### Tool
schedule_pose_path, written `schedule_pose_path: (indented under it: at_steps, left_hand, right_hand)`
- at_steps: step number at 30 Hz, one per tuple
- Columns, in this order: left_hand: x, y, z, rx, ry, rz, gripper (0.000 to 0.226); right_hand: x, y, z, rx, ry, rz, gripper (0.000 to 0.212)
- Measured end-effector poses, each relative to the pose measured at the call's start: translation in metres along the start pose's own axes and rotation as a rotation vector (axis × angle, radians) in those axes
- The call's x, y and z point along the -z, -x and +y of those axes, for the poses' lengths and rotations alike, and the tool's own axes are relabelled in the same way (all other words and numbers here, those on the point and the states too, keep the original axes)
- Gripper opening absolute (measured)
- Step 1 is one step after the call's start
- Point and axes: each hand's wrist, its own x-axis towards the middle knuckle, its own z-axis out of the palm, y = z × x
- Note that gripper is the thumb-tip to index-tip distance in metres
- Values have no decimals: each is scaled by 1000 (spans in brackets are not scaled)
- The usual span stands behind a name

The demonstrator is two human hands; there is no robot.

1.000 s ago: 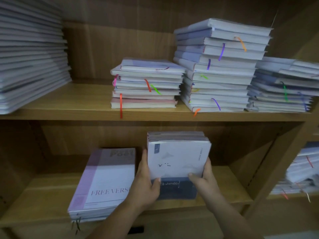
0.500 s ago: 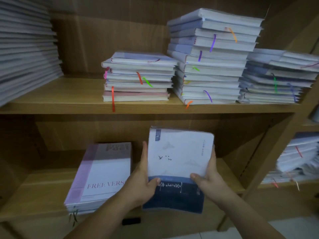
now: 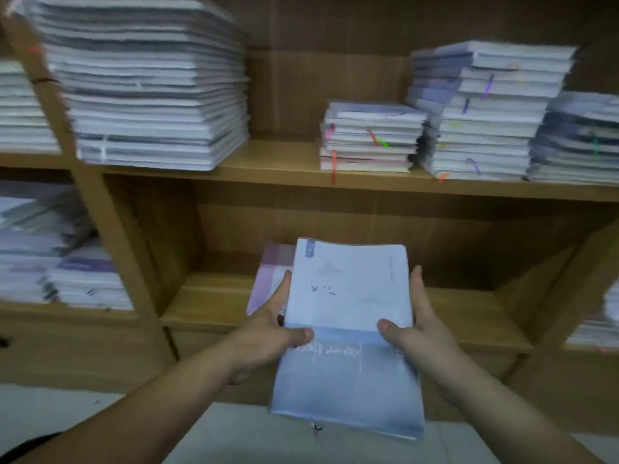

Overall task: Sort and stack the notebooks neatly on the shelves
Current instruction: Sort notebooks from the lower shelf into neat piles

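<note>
I hold a small stack of white-and-blue notebooks (image 3: 348, 333) in front of the lower shelf (image 3: 214, 309), clear of the board. My left hand (image 3: 268, 333) grips its left edge, thumb on the cover. On the right edge my right hand (image 3: 418, 329) grips the same way. Behind the stack, a pink-and-white notebook pile (image 3: 268, 276) lies on the lower shelf, mostly hidden. On the upper shelf (image 3: 284, 169) stand a tall white pile (image 3: 150, 88) at left, a short pile with coloured ribbons (image 3: 368, 135), and a taller pile (image 3: 485, 112) to its right.
A wooden upright (image 3: 107, 229) divides this bay from a left bay holding more notebook piles (image 3: 50, 256). Another pile (image 3: 579, 142) sits at the upper shelf's far right. A second upright (image 3: 569, 279) slants at lower right. Pale floor (image 3: 234, 437) lies below.
Both hands have drawn the white-and-blue stack out of the lower shelf toward me. The view has swung left, bringing the tall left pile and the left bay into sight.
</note>
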Motion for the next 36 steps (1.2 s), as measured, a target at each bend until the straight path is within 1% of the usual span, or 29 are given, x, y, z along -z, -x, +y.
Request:
schedule_pose_path:
  at_steps: [2, 5, 9, 12, 15, 18, 22, 27, 31, 34, 36]
  left_hand:
    - [31, 18, -8, 20, 32, 72, 99]
    - [81, 34, -16, 84, 79, 211, 90]
    - [143, 43, -36, 145, 96, 361, 77]
    - [175, 47, -55, 197, 148, 441, 70]
    - [194, 44, -74, 262, 180, 499, 64]
    - [203, 34, -88, 314, 197, 547, 50]
    - [216, 15, -96, 377, 219, 640, 36]
    - [238, 8, -102, 434, 186, 690, 37]
    - [240, -2, -120, 471, 53, 681, 49]
    - [236, -9, -134, 495, 27, 700, 48]
    - [235, -10, -137, 487, 41, 720, 47]
  right_hand:
    - [-36, -5, -16, 34, 5, -35, 99]
    - [-90, -20, -33, 28, -29, -66, 97]
    - [-157, -54, -47, -73, -136, -131, 78]
    - [-201, -78, -56, -80, -116, -207, 65]
    - [-231, -100, -54, -131, -99, -244, 61]
    - [-247, -110, -55, -179, -93, -252, 62]
    - [-259, -119, -52, -141, -43, -215, 61]
    - [-276, -124, -45, -151, -25, -258, 67]
    - [-294, -112, -31, -179, 37, -332, 72]
    - [-301, -101, -22, -87, 148, -319, 74]
    - [-298, -97, -20, -33, 263, -329, 83]
